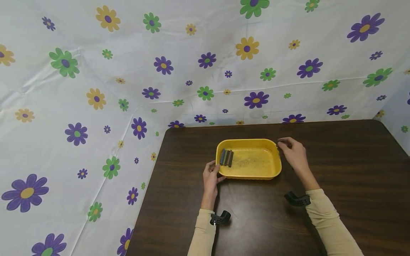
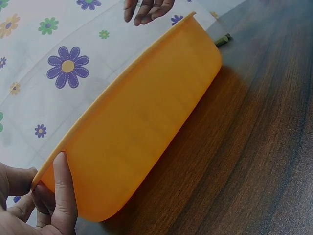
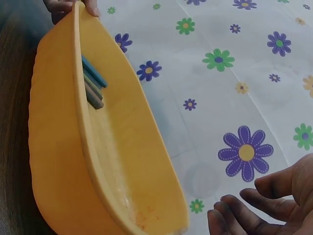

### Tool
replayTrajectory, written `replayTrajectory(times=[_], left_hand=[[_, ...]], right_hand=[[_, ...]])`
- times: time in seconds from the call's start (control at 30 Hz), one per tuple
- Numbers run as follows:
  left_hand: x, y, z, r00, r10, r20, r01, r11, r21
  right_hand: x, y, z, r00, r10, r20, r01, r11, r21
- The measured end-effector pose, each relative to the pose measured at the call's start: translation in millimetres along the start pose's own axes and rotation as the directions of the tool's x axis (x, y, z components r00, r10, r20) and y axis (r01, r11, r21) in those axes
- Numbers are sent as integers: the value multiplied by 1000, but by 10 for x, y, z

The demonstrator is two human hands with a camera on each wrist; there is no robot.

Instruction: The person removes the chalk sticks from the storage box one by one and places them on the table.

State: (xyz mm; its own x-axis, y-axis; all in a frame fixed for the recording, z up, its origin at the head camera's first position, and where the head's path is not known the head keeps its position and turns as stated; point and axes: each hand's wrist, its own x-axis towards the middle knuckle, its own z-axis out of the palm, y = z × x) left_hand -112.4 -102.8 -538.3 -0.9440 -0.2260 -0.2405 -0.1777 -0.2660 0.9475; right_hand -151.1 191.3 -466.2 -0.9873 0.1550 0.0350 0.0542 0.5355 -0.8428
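A shallow yellow plastic tray (image 1: 253,177) sits on the table, with several short coloured sticks (image 1: 226,158), like crayons or pastels, side by side at its left end. My left hand (image 1: 210,177) grips the tray's left end, thumb over the rim and fingers against the outer wall. Just off the right end is my right hand (image 1: 294,153); its fingers are loosely bent and hold nothing visible in the right wrist view. In the left wrist view, a dark green stick (image 2: 223,40) shows beyond the tray's far end; what supports it cannot be told.
The dark wood-grain table (image 1: 256,220) meets a white flowered cloth (image 1: 179,42) along its back and left. Black wrist mounts (image 1: 220,217) are on both forearms, over pale sleeves.
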Motion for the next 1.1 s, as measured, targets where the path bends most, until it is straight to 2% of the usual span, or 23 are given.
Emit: replayTrajectory(times=[0.1,0.13,0.2,0.23,0.33,0.37,0.43,0.6,0.63,0.77,0.97,1.1], left_hand=[[-9,2,-2,1000,1,4,-1,1000,-5],[-29,37,3,1000,-3,7,3,1000,-3],[-43,72,8,1000,-3,12,3,1000,0],[-40,81,7,1000,-9,16,8,1000,3],[-25,94,-1,999,-25,29,25,1000,7],[-2,59,-9,999,-25,29,25,1000,6],[19,26,-18,999,-34,30,34,999,1],[10,3,-9,1000,-21,17,21,1000,0],[4,5,-8,1000,-20,12,20,1000,2],[-7,19,2,1000,-18,0,18,1000,6],[-7,34,15,1000,-12,-5,12,1000,-5],[-12,35,17,1000,-14,-6,14,1000,-2]], right_hand=[[51,70,66,1000,10,14,-11,999,50],[137,242,146,1000,-3,1,2,998,63],[147,225,168,1000,3,19,-4,995,98],[181,285,202,1000,0,22,-3,991,134],[214,321,248,999,-15,37,9,987,161],[161,191,205,998,-6,61,-5,985,174],[209,275,256,998,-11,61,0,983,186],[131,120,242,997,-35,69,22,983,182],[128,122,237,996,-51,77,33,977,212],[59,-15,219,995,-57,85,41,983,177],[31,-145,234,994,-20,104,10,996,90],[30,-167,264,993,-36,111,24,994,102]])
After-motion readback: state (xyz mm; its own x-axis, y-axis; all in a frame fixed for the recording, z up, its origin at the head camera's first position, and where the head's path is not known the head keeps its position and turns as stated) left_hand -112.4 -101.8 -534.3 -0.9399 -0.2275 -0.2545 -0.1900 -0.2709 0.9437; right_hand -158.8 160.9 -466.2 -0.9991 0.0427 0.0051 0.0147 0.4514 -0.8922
